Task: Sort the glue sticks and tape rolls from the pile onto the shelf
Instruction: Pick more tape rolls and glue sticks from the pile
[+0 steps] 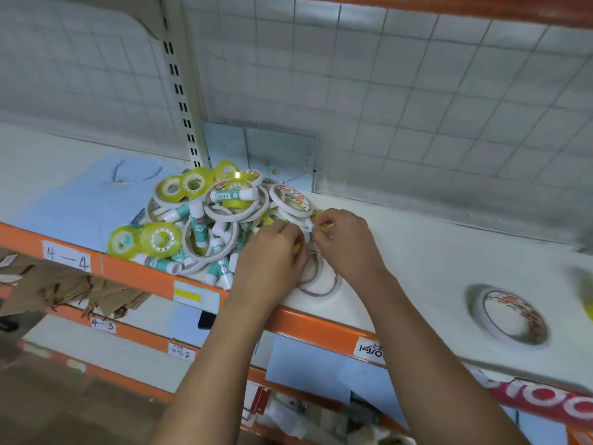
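Reaching up from below with both forearms to the right rim of the pile [211, 220] on the shelf [417, 252]. Pinching a small yellow tape roll [323, 221] in the right grip [345, 239], fingers curled tight. Curled over a glimpse of yellow with the left grip [272, 252]; cannot tell what is held. Lying left of and beyond both grips, nearer the left one: glue sticks [232, 194], topmost crosswise. Probably calls for carrying rolls rightward, toward the lone white roll [510, 316].
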Demonstrator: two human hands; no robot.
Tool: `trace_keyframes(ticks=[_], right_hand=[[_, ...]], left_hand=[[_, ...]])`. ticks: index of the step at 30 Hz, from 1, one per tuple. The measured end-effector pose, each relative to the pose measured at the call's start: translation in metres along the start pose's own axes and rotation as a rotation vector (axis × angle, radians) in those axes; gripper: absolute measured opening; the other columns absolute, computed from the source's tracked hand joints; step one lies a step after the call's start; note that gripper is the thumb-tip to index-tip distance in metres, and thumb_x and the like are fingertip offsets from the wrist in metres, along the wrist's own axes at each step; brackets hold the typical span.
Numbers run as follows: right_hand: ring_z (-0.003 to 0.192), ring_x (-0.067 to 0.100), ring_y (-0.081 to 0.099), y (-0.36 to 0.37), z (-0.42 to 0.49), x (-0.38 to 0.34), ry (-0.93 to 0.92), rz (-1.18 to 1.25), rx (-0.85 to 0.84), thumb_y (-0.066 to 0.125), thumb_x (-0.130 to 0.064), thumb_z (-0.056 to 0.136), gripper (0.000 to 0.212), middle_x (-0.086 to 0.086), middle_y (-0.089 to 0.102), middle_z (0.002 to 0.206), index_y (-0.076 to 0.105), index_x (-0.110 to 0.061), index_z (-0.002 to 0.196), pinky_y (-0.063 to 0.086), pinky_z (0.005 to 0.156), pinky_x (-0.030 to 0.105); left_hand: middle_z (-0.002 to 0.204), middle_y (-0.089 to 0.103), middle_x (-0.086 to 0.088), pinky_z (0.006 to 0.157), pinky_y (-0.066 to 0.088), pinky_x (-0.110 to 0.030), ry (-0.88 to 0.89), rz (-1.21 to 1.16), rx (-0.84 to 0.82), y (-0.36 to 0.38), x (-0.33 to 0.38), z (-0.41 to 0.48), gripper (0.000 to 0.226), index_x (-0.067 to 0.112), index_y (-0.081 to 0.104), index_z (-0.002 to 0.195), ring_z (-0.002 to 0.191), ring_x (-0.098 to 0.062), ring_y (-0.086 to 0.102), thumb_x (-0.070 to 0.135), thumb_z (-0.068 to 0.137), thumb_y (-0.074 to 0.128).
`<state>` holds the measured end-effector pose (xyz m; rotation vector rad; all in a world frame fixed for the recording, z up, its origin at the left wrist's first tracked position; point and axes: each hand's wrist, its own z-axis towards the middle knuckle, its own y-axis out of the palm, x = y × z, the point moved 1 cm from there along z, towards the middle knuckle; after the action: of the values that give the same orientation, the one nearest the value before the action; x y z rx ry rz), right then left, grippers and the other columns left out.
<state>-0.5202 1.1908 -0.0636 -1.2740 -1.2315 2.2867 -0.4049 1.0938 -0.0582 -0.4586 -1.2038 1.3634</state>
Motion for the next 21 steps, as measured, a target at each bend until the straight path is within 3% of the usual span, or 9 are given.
trace_keyframes(ticks=[3,5,9,12,17,21], right_hand=[[0.105,0.02,0.059,0.008,0.025,-0.009,-0.012,0.046,0.001,0.062,-0.028,0.089,0.025,0.004,0.065,0.113,0.066,-0.016,0.111,0.047,0.091,0.032],[0.113,0.017,0.054,0.015,0.04,-0.016,-0.023,0.101,-0.042,0.066,-0.036,0.087,0.039,0.003,0.059,0.123,0.06,-0.02,0.122,0.041,0.092,0.026],[0.134,0.014,0.039,0.028,0.064,-0.021,-0.017,0.195,-0.224,0.068,-0.048,0.085,0.069,-0.003,0.043,0.148,0.04,-0.026,0.144,0.034,0.107,0.028],[0.131,0.011,0.046,0.028,0.073,-0.016,-0.005,0.235,-0.321,0.07,-0.05,0.083,0.068,-0.008,0.048,0.145,0.045,-0.027,0.142,0.036,0.101,0.023],[0.127,0.019,0.048,-0.005,0.071,0.01,0.041,0.14,-0.155,0.077,-0.046,0.075,0.071,0.002,0.052,0.137,0.049,-0.028,0.138,0.04,0.104,0.032],[0.127,0.027,0.044,-0.027,0.048,0.035,0.131,0.024,-0.091,0.076,-0.042,0.07,0.074,0.007,0.05,0.134,0.047,-0.031,0.137,0.037,0.109,0.04]], left_hand=[[0.099,0.06,-0.002,0.068,0.048,-0.038,0.03,-0.003,0.0,-0.005,-0.012,0.009,0.018,0.014,0.063,0.096,0.093,-0.023,0.056,0.03,0.091,0.054],[0.098,0.06,-0.003,0.069,0.048,-0.04,0.041,-0.018,-0.008,-0.008,-0.019,0.013,0.017,0.013,0.062,0.094,0.092,-0.024,0.057,0.028,0.092,0.053],[0.102,0.06,-0.003,0.067,0.049,-0.04,0.091,-0.049,-0.034,-0.009,-0.025,0.017,0.017,0.011,0.064,0.092,0.092,-0.023,0.057,0.024,0.093,0.053],[0.104,0.059,-0.004,0.072,0.048,-0.038,0.136,-0.05,-0.066,-0.008,-0.026,0.023,0.019,0.01,0.066,0.096,0.095,-0.023,0.056,0.022,0.093,0.052],[0.106,0.06,-0.003,0.075,0.047,-0.035,0.198,-0.068,-0.085,0.0,-0.02,0.04,0.023,0.012,0.066,0.106,0.096,-0.023,0.057,0.026,0.093,0.054],[0.124,0.053,-0.005,0.089,0.048,-0.038,0.203,-0.028,-0.201,0.019,-0.005,0.062,0.043,0.011,0.058,0.122,0.115,-0.025,0.052,0.039,0.091,0.057]])
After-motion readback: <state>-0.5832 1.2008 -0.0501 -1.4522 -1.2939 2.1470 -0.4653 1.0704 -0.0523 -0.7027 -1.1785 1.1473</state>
